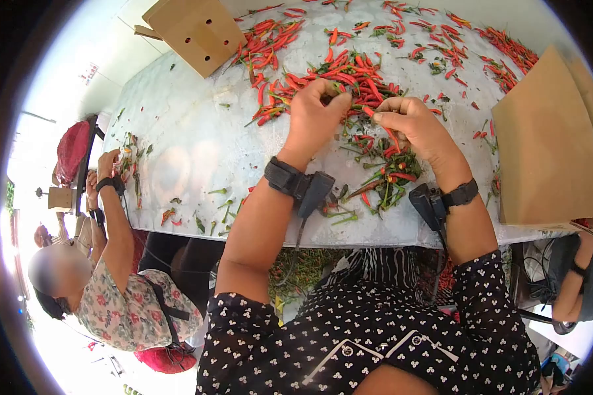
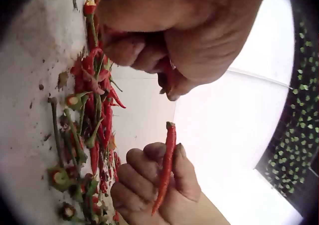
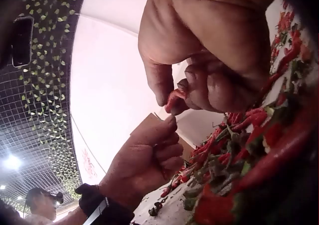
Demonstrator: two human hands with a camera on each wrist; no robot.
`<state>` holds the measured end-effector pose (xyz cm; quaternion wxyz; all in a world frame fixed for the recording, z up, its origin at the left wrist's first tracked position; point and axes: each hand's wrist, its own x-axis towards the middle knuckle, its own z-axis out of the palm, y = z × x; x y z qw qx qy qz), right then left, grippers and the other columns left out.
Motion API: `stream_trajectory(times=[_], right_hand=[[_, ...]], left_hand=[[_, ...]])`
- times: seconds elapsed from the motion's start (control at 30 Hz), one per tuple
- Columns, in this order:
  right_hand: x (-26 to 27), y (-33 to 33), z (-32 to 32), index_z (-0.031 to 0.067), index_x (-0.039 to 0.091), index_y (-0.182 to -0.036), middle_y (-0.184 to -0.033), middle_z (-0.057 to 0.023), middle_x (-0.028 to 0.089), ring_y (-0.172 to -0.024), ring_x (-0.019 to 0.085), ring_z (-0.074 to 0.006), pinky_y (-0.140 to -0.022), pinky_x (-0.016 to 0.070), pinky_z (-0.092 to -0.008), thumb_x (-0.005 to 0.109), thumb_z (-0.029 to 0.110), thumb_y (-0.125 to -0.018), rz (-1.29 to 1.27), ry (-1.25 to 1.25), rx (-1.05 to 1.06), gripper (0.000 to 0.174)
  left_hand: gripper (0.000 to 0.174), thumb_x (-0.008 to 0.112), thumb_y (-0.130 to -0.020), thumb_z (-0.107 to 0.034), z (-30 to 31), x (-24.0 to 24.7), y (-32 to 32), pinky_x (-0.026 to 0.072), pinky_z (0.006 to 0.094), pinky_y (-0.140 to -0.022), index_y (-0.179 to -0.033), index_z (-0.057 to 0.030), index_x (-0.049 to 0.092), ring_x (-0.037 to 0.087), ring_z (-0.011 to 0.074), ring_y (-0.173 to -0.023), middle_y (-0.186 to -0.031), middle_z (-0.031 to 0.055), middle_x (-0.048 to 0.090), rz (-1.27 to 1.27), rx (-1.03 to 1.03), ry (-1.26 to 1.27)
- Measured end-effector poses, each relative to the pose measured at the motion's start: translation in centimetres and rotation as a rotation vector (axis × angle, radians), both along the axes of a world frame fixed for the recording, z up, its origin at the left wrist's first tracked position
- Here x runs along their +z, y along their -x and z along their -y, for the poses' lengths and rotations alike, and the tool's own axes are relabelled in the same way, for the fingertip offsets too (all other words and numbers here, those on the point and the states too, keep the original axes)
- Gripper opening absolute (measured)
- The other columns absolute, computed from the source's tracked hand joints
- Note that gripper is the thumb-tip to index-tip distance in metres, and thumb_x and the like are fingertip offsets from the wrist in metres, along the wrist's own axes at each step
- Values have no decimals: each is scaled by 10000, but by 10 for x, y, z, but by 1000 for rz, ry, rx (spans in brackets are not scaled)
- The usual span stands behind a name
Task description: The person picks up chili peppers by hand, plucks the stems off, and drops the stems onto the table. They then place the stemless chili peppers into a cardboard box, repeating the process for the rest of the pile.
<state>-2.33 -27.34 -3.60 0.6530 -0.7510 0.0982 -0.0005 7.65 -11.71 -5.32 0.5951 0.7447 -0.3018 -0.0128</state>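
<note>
My right hand (image 1: 418,128) pinches a slim red chili pepper (image 2: 168,167) between thumb and forefinger, its stem end pointing toward my left hand. The left hand (image 1: 316,115) is close by, thumb and fingertips drawn together over the chili heap (image 1: 369,76). Dark red, like part of a chili, shows between its curled fingers in the left wrist view; most of it is hidden by the fingers. Below my right hand lies a smaller pile of green stems and red chilies (image 1: 402,174). In the right wrist view the two hands' fingertips are very near each other.
The pale table (image 1: 178,131) holds more chilies scattered along its far side. A cardboard box with holes (image 1: 197,36) stands at back left, another cardboard box (image 1: 553,145) at right. Another person (image 1: 125,289) works at the table's left end; an arm (image 1: 573,276) shows at far right.
</note>
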Motion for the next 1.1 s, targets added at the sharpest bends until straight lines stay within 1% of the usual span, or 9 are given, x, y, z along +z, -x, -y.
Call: stream_trajectory(times=[0.2, 0.47, 0.57, 0.63, 0.77, 0.83, 0.93, 1.07, 1.1], right_hand=[[-3, 0, 3, 37, 572, -850, -551, 64, 430, -427, 336, -20, -400, 262, -200, 636, 251, -820, -14, -220, -11, 225], [0, 1, 0, 11, 593, -814, -515, 69, 377, -420, 302, -24, -390, 212, -207, 638, 245, -820, -15, -195, -19, 238], [-3, -1, 8, -6, 610, -864, -546, 43, 447, -456, 370, -47, -416, 282, -223, 629, 243, -819, -55, -234, 110, 254], [-4, -5, 14, -11, 615, -954, -627, -9, 543, -561, 471, -85, -509, 388, -256, 625, 240, -806, 59, 216, -173, 291], [-22, -11, 36, -2, 606, -1013, -729, -96, 617, -678, 569, -174, -638, 452, -316, 627, 243, -783, 145, 407, -280, 338], [-23, -7, 35, 7, 612, -1003, -786, -166, 632, -753, 612, -267, -685, 463, -357, 652, 236, -740, 37, 727, -205, 351], [-16, -1, 21, 14, 585, -1067, -731, -122, 605, -650, 575, -177, -623, 454, -301, 679, 186, -722, 130, 809, -104, 397], [-20, -5, 22, 3, 588, -1057, -718, -116, 607, -640, 569, -178, -613, 448, -296, 687, 149, -707, 52, 750, 17, 392], [-23, -5, 21, 12, 615, -1008, -778, -157, 619, -699, 591, -242, -647, 456, -332, 683, 172, -698, 76, 729, 1, 355]], left_hand=[[123, 573, -871, -188, -3, 4, 2, 247, 184, -413, -831, -74, 551, 320, 20, -463, -582, -78, 394, -666, -405, 174], [133, 583, -870, -183, -1, 0, 4, 269, 186, -434, -903, -56, 565, 330, 13, -495, -643, -76, 431, -842, -601, 248], [158, 489, -909, -194, -1, 4, 5, 254, 203, -423, -789, -91, 503, 285, 37, -469, -621, -69, 375, -887, -560, 238], [209, 430, -917, -228, -3, -3, -2, 289, 223, -439, -778, -87, 498, 357, 74, -497, -635, -31, 419, -819, -577, 368], [244, 384, -917, -241, -5, -5, -15, 341, 240, -462, -799, -75, 518, 467, 121, -580, -695, 20, 497, -1065, -585, 673], [231, 371, -918, -218, -2, -2, -12, 367, 243, -476, -871, -62, 535, 483, 135, -626, -736, 31, 511, -1060, -350, 717], [232, 381, -927, -237, 3, -2, -11, 370, 233, -474, -945, -62, 532, 430, 112, -583, -733, 17, 492, -1107, -329, 735], [182, 440, -917, -237, 0, -20, -21, 355, 228, -452, -908, -74, 520, 475, 127, -576, -730, 35, 545, -1086, -522, 670], [154, 451, -918, -217, 0, -20, -19, 350, 227, -449, -905, -78, 515, 467, 116, -561, -724, 27, 543, -1035, -504, 642]])
